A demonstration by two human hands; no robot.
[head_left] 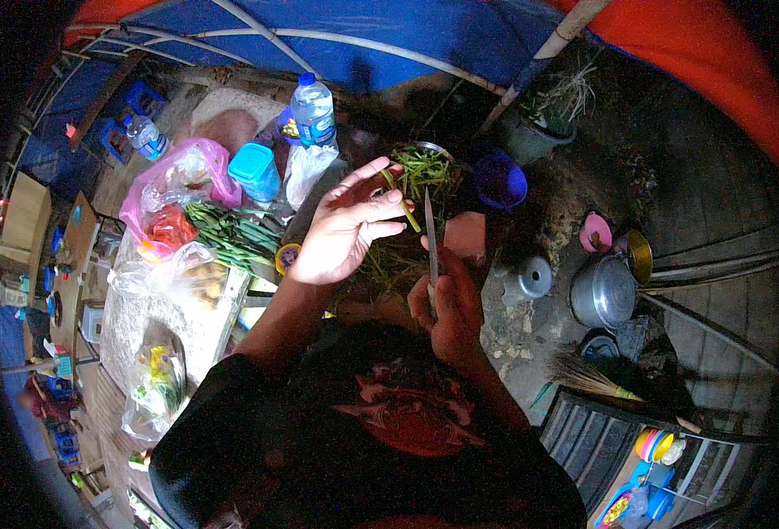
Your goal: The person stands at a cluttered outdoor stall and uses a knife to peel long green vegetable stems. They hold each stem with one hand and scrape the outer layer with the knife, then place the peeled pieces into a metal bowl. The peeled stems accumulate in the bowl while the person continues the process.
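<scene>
Between the thumb and fingers of my left hand (346, 228) is a green vegetable stem (405, 203), slanting downward. My right hand (445, 301) grips a knife (431, 231) by its handle, the blade pointing up and away from me. The blade stands just right of the stem's lower end; whether they touch I cannot tell. Beyond both hands, cut green stems (425, 168) are heaped in a metal bowl (434, 149), of which only the far rim shows. Darker plant scraps (389, 268) lie beneath my hands, partly hidden by them.
On the left table (128, 324) are leafy greens (237, 235), a pink plastic bag (214, 159), a blue-lidded container (255, 173) and a large water bottle (312, 109). A purple bucket (500, 182), a lidded aluminium pot (604, 291) and a stick broom (591, 377) stand or lie to the right.
</scene>
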